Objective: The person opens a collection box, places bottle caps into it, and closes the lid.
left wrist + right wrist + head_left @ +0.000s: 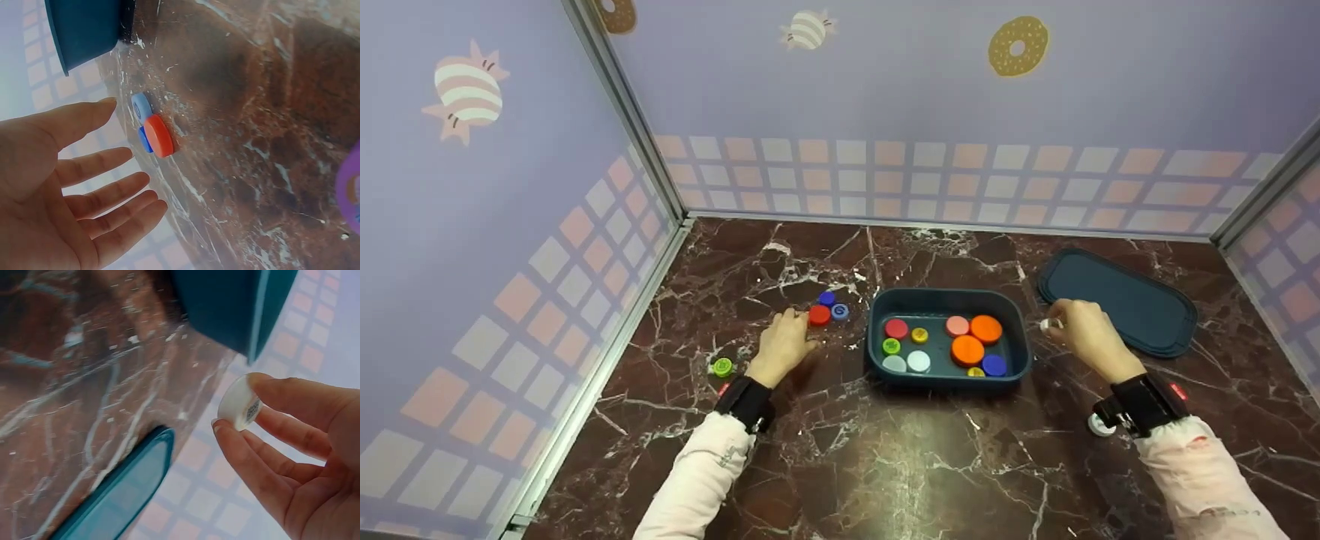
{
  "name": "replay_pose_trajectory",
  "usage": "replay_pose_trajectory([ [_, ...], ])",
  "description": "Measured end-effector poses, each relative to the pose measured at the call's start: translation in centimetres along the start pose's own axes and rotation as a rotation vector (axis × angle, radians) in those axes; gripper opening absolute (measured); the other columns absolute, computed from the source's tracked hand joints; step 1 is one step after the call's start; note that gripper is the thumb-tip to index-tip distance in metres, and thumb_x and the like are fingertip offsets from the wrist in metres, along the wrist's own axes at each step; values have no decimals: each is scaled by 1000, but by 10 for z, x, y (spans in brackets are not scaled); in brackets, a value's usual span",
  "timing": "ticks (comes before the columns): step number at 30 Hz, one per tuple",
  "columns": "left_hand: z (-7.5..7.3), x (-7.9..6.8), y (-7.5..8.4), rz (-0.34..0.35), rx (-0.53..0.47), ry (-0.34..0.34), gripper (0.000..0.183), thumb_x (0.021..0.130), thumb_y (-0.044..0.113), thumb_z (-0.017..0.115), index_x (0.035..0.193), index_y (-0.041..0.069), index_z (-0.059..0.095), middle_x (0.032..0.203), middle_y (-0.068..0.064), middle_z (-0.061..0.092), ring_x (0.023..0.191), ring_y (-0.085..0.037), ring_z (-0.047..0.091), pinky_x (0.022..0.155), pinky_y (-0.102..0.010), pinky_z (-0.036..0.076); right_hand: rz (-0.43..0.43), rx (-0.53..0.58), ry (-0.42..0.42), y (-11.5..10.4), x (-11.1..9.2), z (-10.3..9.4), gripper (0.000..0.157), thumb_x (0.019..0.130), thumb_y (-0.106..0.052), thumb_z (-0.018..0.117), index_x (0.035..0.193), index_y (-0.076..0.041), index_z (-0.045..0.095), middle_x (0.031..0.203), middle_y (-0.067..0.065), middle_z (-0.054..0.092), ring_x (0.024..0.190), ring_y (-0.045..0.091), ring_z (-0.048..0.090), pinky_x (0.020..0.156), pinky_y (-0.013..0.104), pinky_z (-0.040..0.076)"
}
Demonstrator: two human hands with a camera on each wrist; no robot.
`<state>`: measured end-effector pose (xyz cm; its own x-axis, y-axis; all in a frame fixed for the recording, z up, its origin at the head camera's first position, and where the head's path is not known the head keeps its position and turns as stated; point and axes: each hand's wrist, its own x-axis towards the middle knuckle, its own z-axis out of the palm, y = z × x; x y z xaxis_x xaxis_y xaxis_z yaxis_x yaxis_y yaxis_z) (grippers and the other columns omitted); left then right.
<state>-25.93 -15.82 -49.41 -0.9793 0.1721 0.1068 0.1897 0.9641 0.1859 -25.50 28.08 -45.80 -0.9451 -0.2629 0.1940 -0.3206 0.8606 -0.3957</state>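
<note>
My right hand [1086, 335] pinches a white bottle cap [239, 404] between thumb and fingertips, to the right of the dark teal box [949, 381]. A small code is printed on the cap's inner side in the right wrist view. My left hand [783, 346] has its fingers spread and relaxed, holding nothing, beside a red bottle cap [159, 136]. Touching or close to that red cap are a light blue cap [141, 108] and a dark blue cap [827, 298]. Inside the box lie several caps, among them an orange cap [967, 350] and a white cap [919, 361].
The teal lid [1132, 307] lies flat behind my right hand. A green cap [723, 367] sits left of my left wrist, and a white cap [1101, 425] lies partly under my right wrist. At the left wrist view's edge shows a purple rounded thing [351, 188]. Patterned walls enclose the marble table.
</note>
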Motion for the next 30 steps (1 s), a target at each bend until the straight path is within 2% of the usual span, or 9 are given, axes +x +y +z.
replay_pose_trajectory([
  [6, 3, -7, -2, -17, -20, -25, 36, 73, 25, 74, 95, 1, 60, 103, -19, 53, 92, -36, 51, 65, -48, 47, -44, 15, 7, -22, 16, 7, 14, 76, -5, 71, 82, 4, 62, 66, 8, 53, 57, 23, 50, 52, 40, 41],
  [11, 8, -11, -3, -29, -22, -48, 38, 73, 27, 73, 97, 1, 60, 103, -19, 53, 93, -36, 51, 64, -48, 47, -96, 47, -9, -39, 29, 16, 13, 76, -5, 71, 82, 2, 62, 66, 6, 52, 56, 21, 49, 52, 37, 40],
  [21, 8, -19, -3, -12, -26, -26, 41, 71, 27, 75, 99, 0, 60, 99, -19, 53, 90, -36, 51, 63, -48, 47, -168, 80, -115, -68, 59, 32, 7, 76, -1, 68, 79, 0, 62, 68, 6, 56, 56, 20, 52, 52, 35, 43],
  [30, 7, -22, 2, 2, -5, -47, 46, 73, 29, 74, 106, 0, 59, 100, -17, 52, 91, -35, 50, 63, -45, 48, -212, 71, -156, -84, 79, 39, 7, 73, 2, 69, 75, 1, 62, 67, 6, 57, 55, 20, 53, 52, 35, 44],
])
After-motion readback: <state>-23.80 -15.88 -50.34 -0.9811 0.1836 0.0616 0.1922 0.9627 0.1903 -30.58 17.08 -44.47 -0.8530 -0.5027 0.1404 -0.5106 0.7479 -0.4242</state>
